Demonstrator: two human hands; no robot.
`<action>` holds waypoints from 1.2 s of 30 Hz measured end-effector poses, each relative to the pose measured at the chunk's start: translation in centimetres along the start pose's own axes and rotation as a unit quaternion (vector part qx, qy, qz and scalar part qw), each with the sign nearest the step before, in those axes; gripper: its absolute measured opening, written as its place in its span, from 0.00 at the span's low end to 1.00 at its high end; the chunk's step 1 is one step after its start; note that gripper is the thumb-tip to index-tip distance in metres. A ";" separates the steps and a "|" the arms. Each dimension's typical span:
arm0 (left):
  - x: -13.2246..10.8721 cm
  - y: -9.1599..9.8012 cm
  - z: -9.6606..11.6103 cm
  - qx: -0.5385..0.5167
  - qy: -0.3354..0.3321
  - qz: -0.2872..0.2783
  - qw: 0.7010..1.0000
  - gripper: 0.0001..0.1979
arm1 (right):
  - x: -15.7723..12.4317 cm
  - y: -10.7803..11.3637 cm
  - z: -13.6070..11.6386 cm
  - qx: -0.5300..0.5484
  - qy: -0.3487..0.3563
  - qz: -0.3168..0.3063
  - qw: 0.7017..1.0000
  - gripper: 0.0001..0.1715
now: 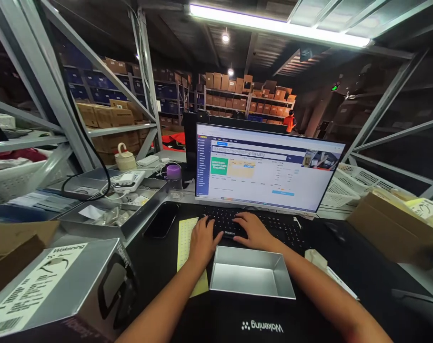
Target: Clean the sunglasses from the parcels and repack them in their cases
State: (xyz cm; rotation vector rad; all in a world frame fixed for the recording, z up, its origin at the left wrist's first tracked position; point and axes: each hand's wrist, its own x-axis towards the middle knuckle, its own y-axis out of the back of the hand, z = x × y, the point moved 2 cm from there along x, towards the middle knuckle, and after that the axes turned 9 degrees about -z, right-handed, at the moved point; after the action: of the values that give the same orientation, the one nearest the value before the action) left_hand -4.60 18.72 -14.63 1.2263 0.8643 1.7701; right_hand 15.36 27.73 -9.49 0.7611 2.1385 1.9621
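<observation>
Both hands rest on a black keyboard (230, 224) below a lit monitor (259, 166). My left hand (202, 237) lies at the keyboard's left end, fingers spread over the keys and holding nothing. Over the middle keys, my right hand (254, 230) is likewise spread and free of any object. Between my forearms stands a small silver tray-like box (250, 274) with its hollow side up. A yellow sheet of labels (185, 238) lies partly beneath my left hand and forearm.
A Wakening box (76, 281) stands at front left. A phone (162, 219), purple-lidded bottle (174, 181) and grey tray (105, 214) sit at left. A mouse (335, 232) and cardboard box (384, 224) are at right. Stocked shelves and a person in orange (289, 122) appear behind.
</observation>
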 end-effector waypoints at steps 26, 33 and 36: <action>0.4 -0.4 -0.6 0.003 0.029 0.009 1.000 0.17 | 0.0 -2.7 0.4 0.047 -0.134 0.125 0.982 0.18; 0.8 -1.0 -0.7 -0.007 0.001 0.034 0.999 0.27 | 0.3 -3.1 1.1 0.073 -0.132 0.123 0.981 0.18; 0.8 -1.3 -0.9 -0.006 -0.004 0.043 0.999 0.24 | 0.4 -3.0 1.5 0.081 -0.143 0.133 0.977 0.21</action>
State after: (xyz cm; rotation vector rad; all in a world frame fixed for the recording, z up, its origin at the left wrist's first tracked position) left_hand -5.35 19.97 -15.70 1.2791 0.8050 1.8349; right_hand 14.85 29.16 -12.49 1.3326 2.1269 1.6711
